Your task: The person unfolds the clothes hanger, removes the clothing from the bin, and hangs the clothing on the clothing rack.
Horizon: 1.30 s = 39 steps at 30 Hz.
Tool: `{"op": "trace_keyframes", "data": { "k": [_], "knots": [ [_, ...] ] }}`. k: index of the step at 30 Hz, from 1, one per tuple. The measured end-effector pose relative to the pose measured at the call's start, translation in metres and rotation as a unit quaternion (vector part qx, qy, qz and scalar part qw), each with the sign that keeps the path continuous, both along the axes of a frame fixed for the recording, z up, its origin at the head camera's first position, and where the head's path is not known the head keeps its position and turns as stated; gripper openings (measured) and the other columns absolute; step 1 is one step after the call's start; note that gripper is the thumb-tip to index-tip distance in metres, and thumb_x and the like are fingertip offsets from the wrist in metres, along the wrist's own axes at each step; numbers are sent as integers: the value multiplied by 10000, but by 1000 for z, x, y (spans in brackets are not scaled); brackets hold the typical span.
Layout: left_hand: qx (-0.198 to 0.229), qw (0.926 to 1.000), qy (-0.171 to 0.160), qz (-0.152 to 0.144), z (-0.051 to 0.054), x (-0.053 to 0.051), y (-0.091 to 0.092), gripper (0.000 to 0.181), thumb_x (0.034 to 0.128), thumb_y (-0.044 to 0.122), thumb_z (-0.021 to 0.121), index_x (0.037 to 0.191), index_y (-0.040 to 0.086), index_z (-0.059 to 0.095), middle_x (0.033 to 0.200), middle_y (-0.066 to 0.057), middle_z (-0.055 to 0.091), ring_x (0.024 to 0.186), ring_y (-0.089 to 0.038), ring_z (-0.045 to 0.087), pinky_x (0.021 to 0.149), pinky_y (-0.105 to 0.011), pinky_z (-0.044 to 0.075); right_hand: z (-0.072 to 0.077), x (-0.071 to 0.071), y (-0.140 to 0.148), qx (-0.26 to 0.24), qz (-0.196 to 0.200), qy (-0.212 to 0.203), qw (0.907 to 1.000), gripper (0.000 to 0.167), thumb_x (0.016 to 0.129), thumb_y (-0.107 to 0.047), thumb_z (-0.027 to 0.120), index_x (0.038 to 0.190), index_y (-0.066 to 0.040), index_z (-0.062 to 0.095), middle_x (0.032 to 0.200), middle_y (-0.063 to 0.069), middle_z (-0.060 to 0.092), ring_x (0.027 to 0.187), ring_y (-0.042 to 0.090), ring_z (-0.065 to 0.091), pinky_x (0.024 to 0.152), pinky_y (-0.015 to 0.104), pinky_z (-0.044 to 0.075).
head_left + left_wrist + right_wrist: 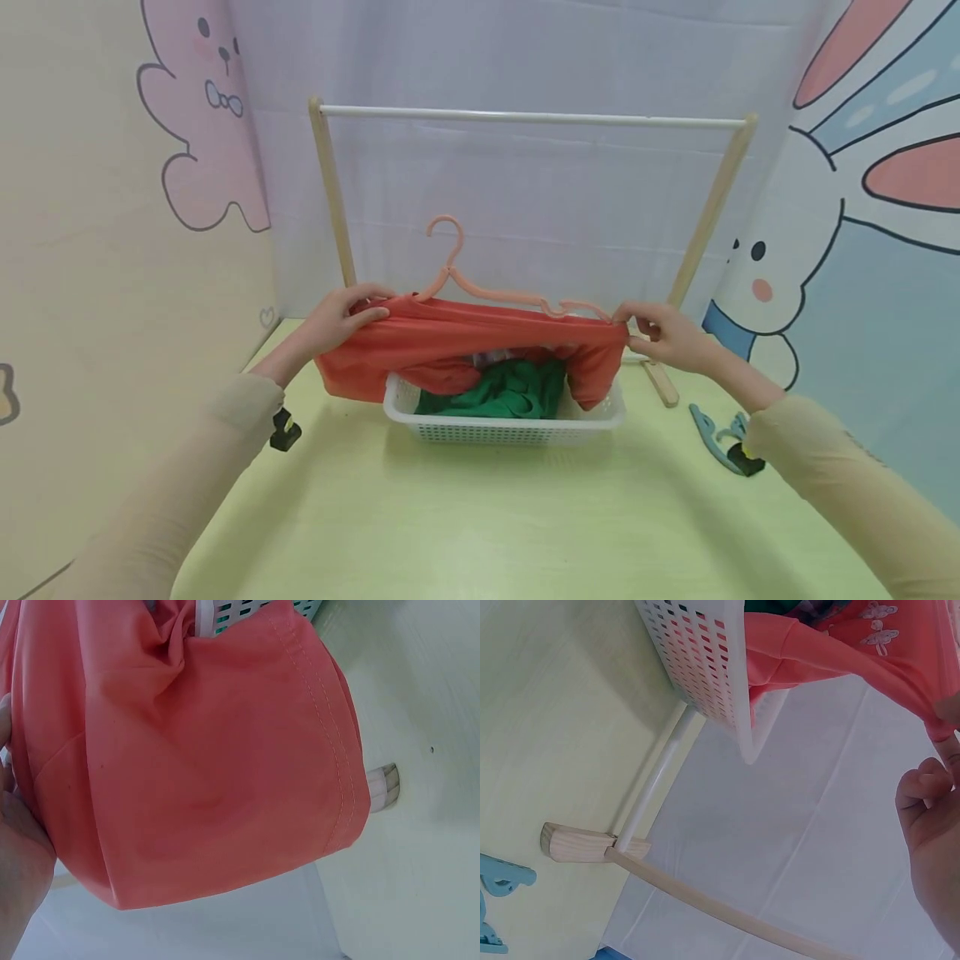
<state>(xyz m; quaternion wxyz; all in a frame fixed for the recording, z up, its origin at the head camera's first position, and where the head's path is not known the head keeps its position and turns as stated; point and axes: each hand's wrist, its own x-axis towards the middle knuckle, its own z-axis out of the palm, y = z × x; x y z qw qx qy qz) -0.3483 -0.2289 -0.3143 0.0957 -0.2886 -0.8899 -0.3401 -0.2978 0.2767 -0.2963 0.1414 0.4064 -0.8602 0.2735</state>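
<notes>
A red garment [480, 329], likely a shirt, is stretched sideways between the two hands above a white basket [502, 433]. The left hand [330, 321] grips its left shoulder between thumb and fingers. At the other end, the right hand [667, 333] pinches the cloth with thumb and forefinger. An orange-pink hanger [487, 292] stands hook up along the top edge; its left end disappears into the cloth, and its right end lies close to the right fingertips. In the left wrist view, a stitched hem of the red garment [217, 765] hangs down. White printed figures show on the garment in the right wrist view.
Green cloth [510, 387] lies in the basket. Behind stands a clothes rack with a white bar [525, 117] and wooden posts, one wooden foot [662, 385] near the basket's right. A blue hanger [708, 437] lies on the table [480, 517] at right, beside the right sleeve.
</notes>
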Motion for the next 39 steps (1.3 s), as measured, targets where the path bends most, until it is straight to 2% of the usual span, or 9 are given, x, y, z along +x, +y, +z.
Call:
{"op": "trace_keyframes", "data": {
  "k": [3, 7, 13, 20, 23, 27, 30, 35, 39],
  "knots": [
    [-38, 9999, 73, -63, 0, 0, -2, 316, 974, 256, 628, 1277, 167, 638, 1021, -52, 665, 841, -184, 542, 722, -234, 457, 5, 3, 2, -9, 24, -206, 9998, 244, 898, 79, 604, 1046, -111, 644, 812, -13, 554, 584, 56, 384, 504, 211, 335],
    [-55, 9998, 153, -115, 1, 1, -3, 298, 964, 223, 643, 1254, 154, 654, 993, -62, 665, 831, -190, 525, 717, -229, 441, 9, 4, 4, 82, -51, -252, 9996, 240, 924, 63, 601, 1060, -129, 653, 818, -57, 548, 582, 51, 393, 511, 211, 348],
    [-134, 9996, 112, -205, 7, 3, 0, 297, 964, 211, 642, 1251, 138, 660, 1096, -92, 689, 886, -195, 559, 771, -223, 467, 13, 1, 5, 176, 88, 110, 9997, 257, 904, 99, 612, 1044, -108, 671, 847, -59, 606, 566, 10, 361, 500, 188, 340],
    [-285, 9993, 97, -220, 15, 4, 16, 312, 957, 225, 652, 1265, 171, 662, 1186, -61, 688, 991, -201, 594, 857, -320, 506, 20, -7, -6, 67, 195, 605, 9980, 272, 868, 119, 647, 1024, -101, 684, 869, -4, 662, 561, -8, 327, 502, 174, 324],
    [-179, 9993, 150, -303, 20, 3, 24, 313, 951, 208, 661, 1263, 187, 664, 1207, -40, 682, 1022, -197, 594, 877, -354, 515, 27, -11, -14, -30, 272, 748, 9968, 273, 867, 126, 644, 1025, -92, 688, 906, 33, 683, 567, 3, 356, 513, 164, 339],
    [-54, 9983, 396, -421, 27, 1, 35, 294, 941, 176, 671, 1235, 183, 681, 1223, -27, 687, 1086, -191, 610, 945, -399, 518, 40, -13, -27, -52, 384, 1001, 9942, 260, 866, 135, 639, 1005, -79, 686, 918, 41, 693, 591, 26, 391, 533, 153, 355],
    [-113, 9975, 520, -469, 32, 0, 42, 282, 940, 196, 674, 1222, 187, 689, 1219, -25, 691, 1115, -200, 615, 983, -424, 514, 50, -14, -36, -37, 414, 1112, 9929, 248, 872, 132, 633, 991, -80, 683, 907, 26, 688, 606, 42, 400, 543, 154, 353],
    [-263, 9966, 608, -492, 37, 0, 50, 296, 951, 233, 661, 1242, 184, 680, 1227, -40, 689, 1144, -232, 613, 1013, -465, 504, 66, -14, -49, -71, 358, 1034, 9940, 226, 888, 114, 625, 994, -77, 681, 907, 14, 678, 646, 68, 453, 578, 145, 390],
    [-3, 9975, 569, -418, 39, -2, 53, 287, 941, 219, 672, 1227, 199, 688, 1222, -13, 690, 1113, -193, 614, 970, -423, 519, 71, -12, -55, 4, 229, 989, 9948, 227, 887, 103, 631, 1024, -68, 690, 955, 33, 697, 764, 78, 540, 658, 140, 468]
  ]
}}
